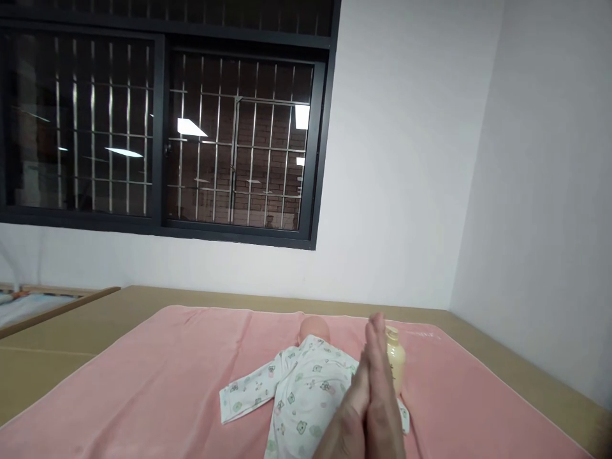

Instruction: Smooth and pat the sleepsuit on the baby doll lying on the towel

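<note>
My left hand and my right hand are pressed palm to palm at the lower middle right. Their fingers stretch out straight, pointing up and away, and I see no object in either. Behind and to the left of them lies a baby doll in a white top printed with small animals, its sleeve spread to the left. The doll's bald head points toward the wall; its right part is partly covered by my hands. Just right of my fingertips stands a pale yellow bottle, partly hidden by my right hand.
A pink blanket with slight creases lies under the doll and bottle, on a tan table surface. White walls rise behind and at right. A dark-framed barred window is above. Another surface with a wooden rail is at far left.
</note>
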Motion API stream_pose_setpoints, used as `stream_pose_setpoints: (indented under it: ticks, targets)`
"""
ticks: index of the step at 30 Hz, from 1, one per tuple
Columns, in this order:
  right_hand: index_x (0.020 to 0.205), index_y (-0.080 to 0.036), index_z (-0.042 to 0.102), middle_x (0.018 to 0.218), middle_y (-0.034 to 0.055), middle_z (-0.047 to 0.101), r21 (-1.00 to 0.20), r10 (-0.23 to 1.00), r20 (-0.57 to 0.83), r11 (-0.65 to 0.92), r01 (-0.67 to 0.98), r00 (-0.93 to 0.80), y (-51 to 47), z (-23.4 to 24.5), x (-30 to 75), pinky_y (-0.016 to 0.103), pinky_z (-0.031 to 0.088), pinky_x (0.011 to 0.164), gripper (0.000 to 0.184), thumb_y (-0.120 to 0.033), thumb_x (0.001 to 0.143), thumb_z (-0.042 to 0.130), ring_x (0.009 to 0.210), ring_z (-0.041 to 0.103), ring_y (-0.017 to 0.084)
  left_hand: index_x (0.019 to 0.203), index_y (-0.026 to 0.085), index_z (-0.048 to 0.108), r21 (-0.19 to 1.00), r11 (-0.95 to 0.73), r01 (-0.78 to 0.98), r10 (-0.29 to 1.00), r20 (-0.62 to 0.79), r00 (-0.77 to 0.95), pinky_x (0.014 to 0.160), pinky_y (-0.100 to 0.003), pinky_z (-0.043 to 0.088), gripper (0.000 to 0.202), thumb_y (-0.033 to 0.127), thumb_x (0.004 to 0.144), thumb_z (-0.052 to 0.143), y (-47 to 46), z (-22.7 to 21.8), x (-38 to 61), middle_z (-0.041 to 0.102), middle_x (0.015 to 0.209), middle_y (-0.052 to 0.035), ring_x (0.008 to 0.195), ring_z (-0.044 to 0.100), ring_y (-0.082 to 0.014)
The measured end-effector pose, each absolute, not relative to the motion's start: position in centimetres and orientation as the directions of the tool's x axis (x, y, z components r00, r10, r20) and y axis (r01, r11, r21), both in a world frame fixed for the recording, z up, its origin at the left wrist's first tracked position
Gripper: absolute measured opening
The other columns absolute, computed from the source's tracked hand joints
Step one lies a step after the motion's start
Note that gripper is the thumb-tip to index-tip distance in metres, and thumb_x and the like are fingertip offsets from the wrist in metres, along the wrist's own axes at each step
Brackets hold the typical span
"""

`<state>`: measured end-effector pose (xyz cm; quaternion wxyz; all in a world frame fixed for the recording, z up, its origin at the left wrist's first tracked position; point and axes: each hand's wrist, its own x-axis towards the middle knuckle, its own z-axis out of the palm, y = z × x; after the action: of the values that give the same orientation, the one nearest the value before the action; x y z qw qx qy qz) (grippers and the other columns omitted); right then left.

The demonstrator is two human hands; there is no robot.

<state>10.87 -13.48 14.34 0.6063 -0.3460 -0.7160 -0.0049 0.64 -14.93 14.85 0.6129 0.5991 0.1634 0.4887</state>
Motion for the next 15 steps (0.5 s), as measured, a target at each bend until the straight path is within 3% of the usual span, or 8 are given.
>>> stream_pose_setpoints:
  ticks: [4,8,11,13,15]
  targets:
    - [0.156,-0.025,0.003,0.162,0.0031,0.006,-0.366,0.503,0.843,0.796,0.482,-0.191,-12.5,12.0,7.7,0.05,0.028,0.117,0.067,-0.05,0.101,0.032,0.146,0.005,0.029,0.14,0.024,0.049,0.862,-0.197,-0.467,0.855,0.384,0.349,0.124,-0.038,0.01,0.07,0.068,0.087,0.041,-13.3,15.4,-1.2,0.046,0.148,-0.0059,0.149,0.016,-0.0231]
    - [0.154,-0.03,-0.009,0.158,0.0008,0.025,-0.322,0.486,0.807,0.839,0.438,-0.337,-11.0,9.6,5.0,0.037,0.038,0.114,0.064,-0.045,0.103,0.026,0.144,0.023,0.019,0.143,0.022,0.044,0.761,-0.342,-0.551,0.906,0.423,0.023,0.122,-0.043,0.018,0.066,0.063,0.093,0.03,-12.3,17.1,-2.7,0.043,0.15,-0.0082,0.147,0.021,-0.0241]
    - [0.153,-0.03,-0.014,0.157,0.0013,0.028,-0.305,0.467,0.795,0.86,0.409,-0.388,-10.8,9.8,4.8,0.039,0.04,0.112,0.071,-0.051,0.101,0.03,0.142,0.028,0.02,0.147,0.024,0.037,0.77,-0.443,-0.459,0.894,0.418,-0.161,0.123,-0.039,0.016,0.062,0.057,0.095,0.031,-11.7,16.7,-2.5,0.036,0.155,-0.0051,0.149,0.014,-0.0215]
    - [0.154,-0.029,-0.011,0.158,0.0023,0.025,-0.298,0.462,0.794,0.863,0.409,-0.396,-11.5,10.6,5.8,0.042,0.038,0.113,0.081,-0.058,0.097,0.039,0.143,0.025,0.024,0.15,0.029,0.029,0.816,-0.43,-0.387,0.902,0.404,-0.151,0.123,-0.037,0.012,0.06,0.055,0.096,0.032,-11.5,15.5,-1.7,0.029,0.158,-0.001,0.15,0.006,-0.018]
    - [0.155,-0.029,-0.005,0.158,0.0022,0.023,-0.328,0.478,0.807,0.851,0.411,-0.346,-12.4,11.7,7.3,0.043,0.036,0.114,0.08,-0.058,0.096,0.04,0.144,0.023,0.024,0.15,0.032,0.026,0.848,-0.41,-0.336,0.903,0.428,-0.022,0.123,-0.036,0.012,0.06,0.055,0.095,0.035,-11.2,14.3,-0.7,0.024,0.16,0.0007,0.15,0.003,-0.0166]
